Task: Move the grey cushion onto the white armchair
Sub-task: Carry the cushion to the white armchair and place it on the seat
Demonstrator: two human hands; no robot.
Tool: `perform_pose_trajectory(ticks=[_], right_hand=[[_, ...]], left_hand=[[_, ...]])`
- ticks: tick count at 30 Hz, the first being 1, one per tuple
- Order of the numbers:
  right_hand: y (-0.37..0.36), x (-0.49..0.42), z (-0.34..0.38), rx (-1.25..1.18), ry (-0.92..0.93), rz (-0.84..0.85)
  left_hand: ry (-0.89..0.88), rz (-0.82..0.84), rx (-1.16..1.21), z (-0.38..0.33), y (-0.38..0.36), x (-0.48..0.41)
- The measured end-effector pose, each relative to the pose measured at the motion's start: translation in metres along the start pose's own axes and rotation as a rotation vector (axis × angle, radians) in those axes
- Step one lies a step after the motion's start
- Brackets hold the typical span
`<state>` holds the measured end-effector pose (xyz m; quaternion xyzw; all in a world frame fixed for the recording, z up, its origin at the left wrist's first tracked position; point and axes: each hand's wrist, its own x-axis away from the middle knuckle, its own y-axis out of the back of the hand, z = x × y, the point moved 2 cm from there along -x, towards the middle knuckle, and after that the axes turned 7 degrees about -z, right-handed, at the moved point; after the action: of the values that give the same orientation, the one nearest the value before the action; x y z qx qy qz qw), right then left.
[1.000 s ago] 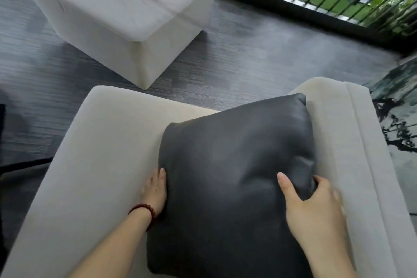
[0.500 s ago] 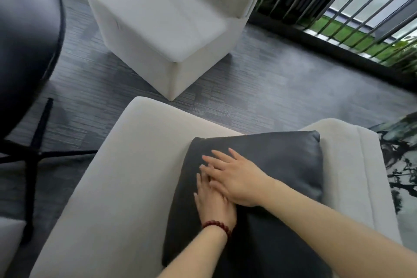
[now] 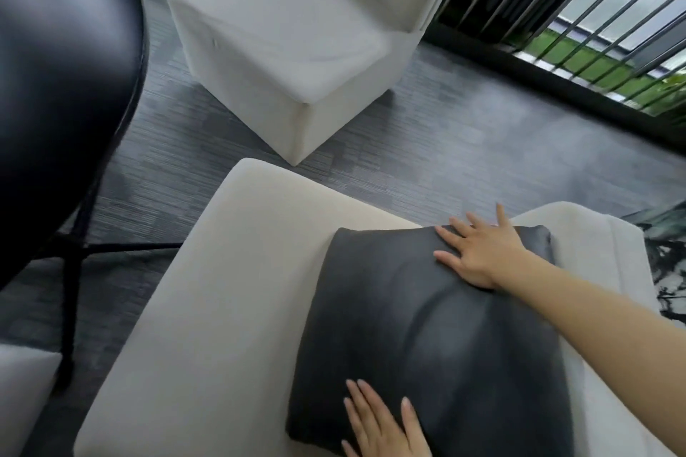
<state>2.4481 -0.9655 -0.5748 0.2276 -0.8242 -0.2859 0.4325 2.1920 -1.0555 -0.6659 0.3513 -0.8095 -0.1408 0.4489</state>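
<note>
The dark grey cushion (image 3: 427,338) lies flat on the seat of the near white armchair (image 3: 222,308), toward its right side. My right hand (image 3: 482,256) rests palm down on the cushion's far edge, fingers spread. At the bottom of the view, my left hand (image 3: 382,423) lies flat on the cushion's near left corner, fingers apart. Neither hand grips the cushion.
A second white armchair (image 3: 289,37) stands across a strip of grey carpet (image 3: 464,145). A black round table (image 3: 55,67) on thin black legs fills the left side. Dark railing bars (image 3: 557,0) run along the far right, and a marbled dark surface (image 3: 668,271) lies at the right edge.
The hands have come apart from the cushion's middle: the right slid to the far edge, the left drew back to the near corner. The view has tilted up, showing more of the far armchair.
</note>
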Motion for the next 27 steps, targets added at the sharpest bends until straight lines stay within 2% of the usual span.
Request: perform_pose_trajectory(ticks=[1, 3, 5, 8, 10, 12, 17, 20, 23, 27], right_hand=[[0.007, -0.002, -0.01, 0.034, -0.054, 0.005], [0.027, -0.004, -0.02, 0.034, -0.076, -0.03], [0.045, -0.004, -0.009, -0.011, 0.089, -0.07], [0.057, 0.001, 0.037, -0.076, 0.444, -0.097], [0.05, -0.001, 0.068, -0.121, 0.57, -0.081], [0.035, -0.006, 0.09, -0.163, 0.615, -0.034], [-0.004, -0.02, 0.087, -0.151, 0.607, -0.076], [-0.009, -0.018, 0.076, -0.138, 0.587, -0.099], [-0.006, -0.022, 0.043, -0.126, 0.415, -0.064], [0.001, -0.019, -0.008, -0.045, 0.099, 0.077]], left_hand=[[0.04, 0.038, 0.02, -0.007, 0.016, 0.004], [0.246, 0.132, 0.052, -0.038, 0.052, -0.002], [0.384, 0.106, 0.101, -0.054, 0.069, -0.014], [0.34, 0.05, 0.179, -0.083, 0.079, -0.036], [0.304, 0.021, 0.186, -0.1, 0.08, -0.051], [0.238, -0.019, 0.13, -0.1, 0.07, -0.066], [0.16, -0.06, 0.022, -0.082, 0.026, -0.078], [0.21, -0.044, 0.034, -0.08, 0.022, -0.063], [0.258, -0.013, 0.028, -0.069, 0.024, -0.039], [0.355, 0.077, 0.028, -0.055, 0.028, -0.011]])
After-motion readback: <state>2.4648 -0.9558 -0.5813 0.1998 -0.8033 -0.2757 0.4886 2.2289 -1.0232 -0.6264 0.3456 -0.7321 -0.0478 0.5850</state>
